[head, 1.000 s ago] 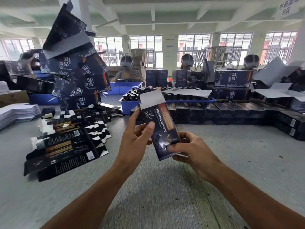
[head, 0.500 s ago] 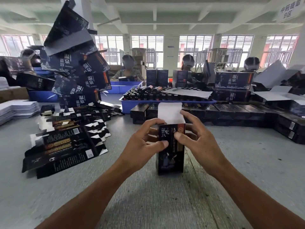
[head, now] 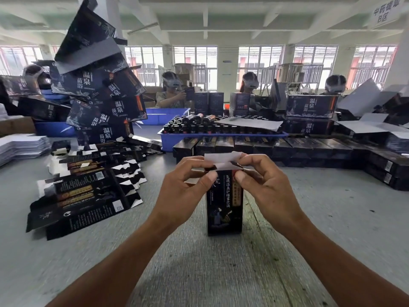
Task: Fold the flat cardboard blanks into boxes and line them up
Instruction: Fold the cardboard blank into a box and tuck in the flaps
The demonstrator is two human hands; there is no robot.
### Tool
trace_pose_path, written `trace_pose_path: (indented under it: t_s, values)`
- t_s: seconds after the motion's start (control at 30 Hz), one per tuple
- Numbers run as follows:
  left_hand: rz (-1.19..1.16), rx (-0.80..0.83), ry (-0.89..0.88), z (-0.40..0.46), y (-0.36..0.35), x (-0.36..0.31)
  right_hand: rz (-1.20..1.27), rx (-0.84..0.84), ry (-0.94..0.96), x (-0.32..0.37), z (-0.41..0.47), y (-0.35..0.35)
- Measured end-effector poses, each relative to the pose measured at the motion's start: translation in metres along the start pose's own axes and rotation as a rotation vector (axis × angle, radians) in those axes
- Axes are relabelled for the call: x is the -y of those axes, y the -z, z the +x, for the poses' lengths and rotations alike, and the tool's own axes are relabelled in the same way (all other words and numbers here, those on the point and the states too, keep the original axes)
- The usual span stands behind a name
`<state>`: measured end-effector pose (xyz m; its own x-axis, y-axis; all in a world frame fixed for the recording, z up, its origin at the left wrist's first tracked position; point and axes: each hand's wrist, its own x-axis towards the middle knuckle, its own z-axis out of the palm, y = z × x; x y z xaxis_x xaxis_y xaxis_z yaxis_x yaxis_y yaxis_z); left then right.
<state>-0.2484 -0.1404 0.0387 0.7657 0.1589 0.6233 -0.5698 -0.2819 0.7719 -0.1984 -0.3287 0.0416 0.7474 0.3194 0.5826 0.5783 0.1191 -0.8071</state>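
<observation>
While the box [head: 224, 202] stands upright on the table [head: 199, 273] between us, our left hand [head: 183, 187] and right hand [head: 265, 185] pinch its top flap [head: 221, 161], equally near.

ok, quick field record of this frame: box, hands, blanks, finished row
box: dark box upright on the grey table, white top flap not yet tucked
left hand: pinches the flap's left end
right hand: pinches the flap's right end
blanks: flat blanks fanned out on the table, left of the box
finished row: folded boxes lined up behind, in front of the blue tray
</observation>
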Motion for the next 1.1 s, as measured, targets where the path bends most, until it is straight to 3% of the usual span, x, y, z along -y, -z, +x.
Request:
trace_pose_path:
  t_s: [0.3,0.47,0.7,0.97,1.1]
  values:
    - [0.082,0.02,-0.035,-0.004,-0.003,-0.002,0.006,-0.126,0.038,0.006,0.0,0.001]
    - [0.027,-0.015,0.034,-0.004,-0.003,0.002,0.0,-0.112,0.037,0.004,0.001,0.002]
    - [-0.036,-0.038,-0.005,-0.005,-0.005,0.0,0.016,-0.107,0.053,0.004,0.001,0.001]
    - [0.283,0.01,-0.222,-0.007,-0.004,0.009,-0.127,-0.096,0.07,-0.004,0.0,0.004]
    - [0.201,-0.006,-0.108,-0.007,-0.004,0.013,-0.188,-0.086,0.072,-0.008,0.001,0.005]
